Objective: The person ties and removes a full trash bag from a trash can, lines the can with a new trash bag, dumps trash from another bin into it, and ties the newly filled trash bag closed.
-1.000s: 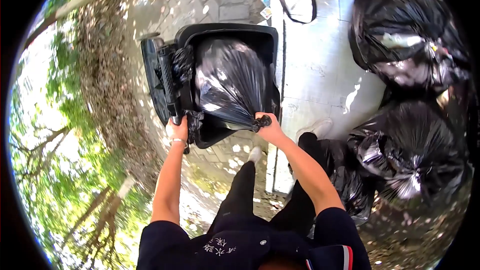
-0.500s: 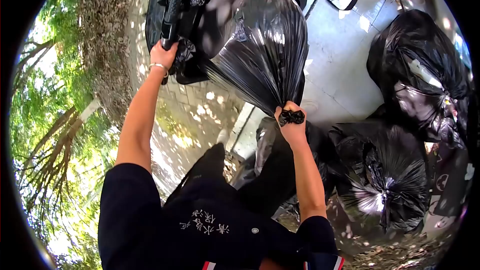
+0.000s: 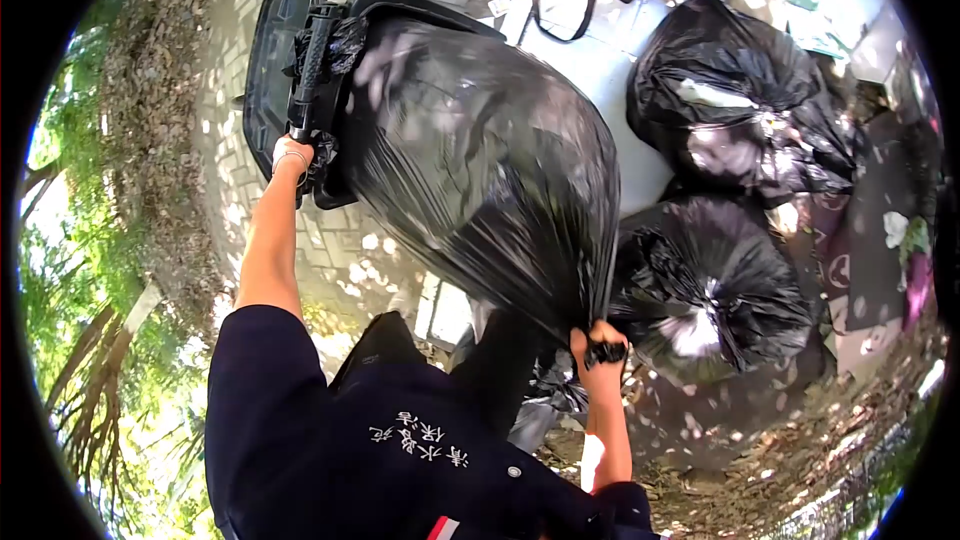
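Big change: the black bag [image 3: 490,140] is now mostly out of the bin [image 3: 420,2]. A second ago it sat down inside the rim; now its full body stretches from the bin mouth at 11 o'clock, across the middle of the view, to the right hand [image 3: 598,372] at between 4 and 5 o'clock. Right fingers are closed tight round the bunched neck [image 3: 587,302], a crumpled tuft poking out past them. That hand is lower and nearer the person's body than half a second ago.

Left hand [image 3: 292,154], at 10 o'clock, keeps its place: fingers curled round the near end of the bin handle [image 3: 312,70], far side of the grip hidden. Looks like it's steadying the bin against the pull.

Meaning: most of the lift-out seems done. The bag's far end is still at the bin mouth; can't tell how much remains inside. Film is drawn into taut folds near the neck, so tearing there seems the likely risk.

Nearby: one filled bag [image 3: 745,70] at 2 o'clock, another [image 3: 650,240] between 3 and 4, close beside the stretched bag.
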Demonstrator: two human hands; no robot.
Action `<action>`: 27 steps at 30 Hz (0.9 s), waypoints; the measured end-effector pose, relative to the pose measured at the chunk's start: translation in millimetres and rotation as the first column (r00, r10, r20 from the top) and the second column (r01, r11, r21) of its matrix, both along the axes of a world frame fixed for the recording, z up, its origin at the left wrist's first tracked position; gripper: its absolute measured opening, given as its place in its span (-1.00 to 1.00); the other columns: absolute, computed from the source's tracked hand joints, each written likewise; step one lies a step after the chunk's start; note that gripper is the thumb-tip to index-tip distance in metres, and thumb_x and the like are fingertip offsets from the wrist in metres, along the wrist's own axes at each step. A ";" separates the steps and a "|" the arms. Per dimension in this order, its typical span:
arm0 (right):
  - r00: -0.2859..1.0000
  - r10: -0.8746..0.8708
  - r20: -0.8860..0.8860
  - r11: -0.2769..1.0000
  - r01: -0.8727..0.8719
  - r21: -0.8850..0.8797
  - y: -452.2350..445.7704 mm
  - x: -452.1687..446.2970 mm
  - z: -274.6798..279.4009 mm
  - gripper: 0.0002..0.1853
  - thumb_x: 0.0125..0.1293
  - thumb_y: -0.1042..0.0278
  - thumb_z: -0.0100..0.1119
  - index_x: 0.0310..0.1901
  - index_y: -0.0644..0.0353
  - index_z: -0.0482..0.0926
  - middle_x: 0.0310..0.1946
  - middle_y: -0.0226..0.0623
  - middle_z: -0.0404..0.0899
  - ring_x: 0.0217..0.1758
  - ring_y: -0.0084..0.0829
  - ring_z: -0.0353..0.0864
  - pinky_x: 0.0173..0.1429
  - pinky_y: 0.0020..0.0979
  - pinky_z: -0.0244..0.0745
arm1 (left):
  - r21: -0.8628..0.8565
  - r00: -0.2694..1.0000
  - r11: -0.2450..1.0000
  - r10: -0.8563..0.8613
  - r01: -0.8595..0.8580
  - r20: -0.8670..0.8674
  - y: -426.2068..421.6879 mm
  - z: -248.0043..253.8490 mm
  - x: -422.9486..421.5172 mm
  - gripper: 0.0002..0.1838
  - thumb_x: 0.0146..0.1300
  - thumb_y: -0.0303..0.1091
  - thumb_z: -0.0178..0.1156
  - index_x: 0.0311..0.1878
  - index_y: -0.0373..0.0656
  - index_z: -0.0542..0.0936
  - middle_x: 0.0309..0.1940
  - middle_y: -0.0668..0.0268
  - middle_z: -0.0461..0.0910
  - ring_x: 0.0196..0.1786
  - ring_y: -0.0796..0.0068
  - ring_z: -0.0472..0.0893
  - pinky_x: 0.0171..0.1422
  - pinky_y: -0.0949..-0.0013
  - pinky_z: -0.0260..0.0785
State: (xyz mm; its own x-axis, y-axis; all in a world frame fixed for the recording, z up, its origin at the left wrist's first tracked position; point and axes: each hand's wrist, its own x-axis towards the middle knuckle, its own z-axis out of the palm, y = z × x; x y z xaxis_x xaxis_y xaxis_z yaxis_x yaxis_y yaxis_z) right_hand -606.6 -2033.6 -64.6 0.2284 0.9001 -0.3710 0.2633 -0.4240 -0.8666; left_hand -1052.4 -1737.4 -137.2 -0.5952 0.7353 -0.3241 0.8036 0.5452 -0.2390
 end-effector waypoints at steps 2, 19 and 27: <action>0.992 -0.080 0.094 0.992 0.089 -0.092 -27.0 12.4 32.3 -0.64 -0.12 0.46 0.16 -0.75 0.23 0.12 -0.80 -0.29 0.02 -0.73 -0.43 -0.01 -0.62 -0.45 0.00 | -0.015 0.998 0.999 0.049 -0.048 0.038 0.2 -1.2 3.8 -0.67 -0.14 -0.31 0.12 -0.20 -0.11 0.50 -0.26 0.10 0.51 -0.13 0.20 0.49 -0.06 0.32 0.32; 0.705 -0.674 0.221 0.728 0.684 0.038 -6.7 31.0 70.0 -0.77 -0.11 0.48 0.18 -0.48 0.17 0.28 -0.54 -0.56 0.13 -0.45 -0.64 0.10 -0.33 -0.61 0.07 | 0.048 0.972 0.991 -0.135 0.128 0.195 6.7 -31.1 -10.4 -0.68 -0.13 -0.33 0.00 -0.26 -0.25 0.49 -0.28 -0.02 0.49 -0.15 0.09 0.47 -0.07 0.25 0.31; 0.442 -0.893 0.079 0.449 0.874 0.183 -9.5 -15.6 41.7 -0.80 -0.08 0.52 0.20 -0.38 0.18 0.41 -0.52 -0.60 0.27 -0.45 -0.74 0.21 -0.35 -0.66 0.17 | 0.121 0.807 0.920 -0.385 0.372 0.449 26.1 -29.9 -14.7 -0.60 -0.24 -0.25 0.04 -0.33 -0.38 0.49 -0.41 -0.07 0.51 -0.26 0.10 0.52 -0.16 0.22 0.32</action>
State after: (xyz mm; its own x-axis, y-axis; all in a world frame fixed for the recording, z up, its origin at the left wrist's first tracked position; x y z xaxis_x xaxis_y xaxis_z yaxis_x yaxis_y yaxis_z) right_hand -622.2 -2043.1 -22.8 0.9620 0.2048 -0.1804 -0.0816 -0.4150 -0.9062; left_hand -1067.1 -1711.3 -167.1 -0.0580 0.8836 -0.4647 0.9606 0.1762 0.2150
